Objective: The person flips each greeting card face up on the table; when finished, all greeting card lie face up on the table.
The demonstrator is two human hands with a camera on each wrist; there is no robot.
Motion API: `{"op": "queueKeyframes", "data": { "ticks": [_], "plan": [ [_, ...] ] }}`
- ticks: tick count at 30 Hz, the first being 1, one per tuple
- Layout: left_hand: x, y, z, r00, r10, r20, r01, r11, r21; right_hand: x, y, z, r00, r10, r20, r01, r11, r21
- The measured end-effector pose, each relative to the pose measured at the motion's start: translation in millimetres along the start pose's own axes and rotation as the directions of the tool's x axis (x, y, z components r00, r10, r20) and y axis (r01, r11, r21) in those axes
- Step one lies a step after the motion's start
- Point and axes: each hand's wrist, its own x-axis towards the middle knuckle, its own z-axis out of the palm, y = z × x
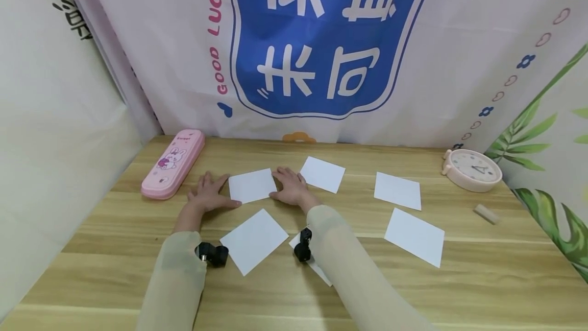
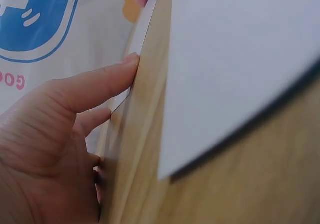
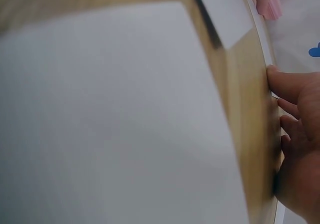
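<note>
A white card (image 1: 252,186) lies on the wooden table between the two hands. At its left edge is my left hand (image 1: 210,195), thumb by the near corner and forefinger by the far one, fingers spread. My right hand (image 1: 291,186) touches the opposite edge, with its fingers extended. In the left wrist view, the left thumb (image 2: 107,84) meets the card's edge. From the right wrist view, the right thumb (image 3: 290,83) also touches that edge. Nearer the body lies another white card (image 1: 254,241). A further card (image 1: 320,273) is partly hidden beneath the right forearm.
Behind the right hand lies a white card (image 1: 323,173). Two more cards, one farther back (image 1: 397,190) and one nearer (image 1: 415,237), lie to the right. A pink pencil case (image 1: 172,164) is at left; a round clock (image 1: 473,169) and small wooden block (image 1: 486,214) are at right.
</note>
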Motion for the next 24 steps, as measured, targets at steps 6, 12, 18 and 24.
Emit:
{"op": "queueKeyframes", "data": {
  "ticks": [6, 12, 18, 24],
  "plan": [
    [-1.4, 2.0, -2.1, 1.0, -0.003, -0.006, 0.003, 1.0, -0.005, -0.5, 0.0, -1.0, 1.0, -0.012, -0.003, 0.012, 1.0, 0.012],
    [0.1, 0.7, -0.6, 1.0, 0.002, -0.021, -0.002, 1.0, -0.01, -0.5, 1.1, -0.7, 1.0, -0.011, -0.001, 0.011, 1.0, 0.004],
    [3.6, -1.7, 0.9, 0.999, 0.003, -0.032, -0.004, 1.0, -0.017, 0.4, 1.6, -0.5, 1.0, -0.008, -0.006, 0.008, 1.0, -0.002],
    [3.4, 0.4, -0.6, 0.999, -0.001, -0.033, 0.0, 0.999, -0.041, 0.4, 0.9, -0.1, 1.0, -0.009, -0.002, 0.009, 1.0, -0.007]
  ]
}}
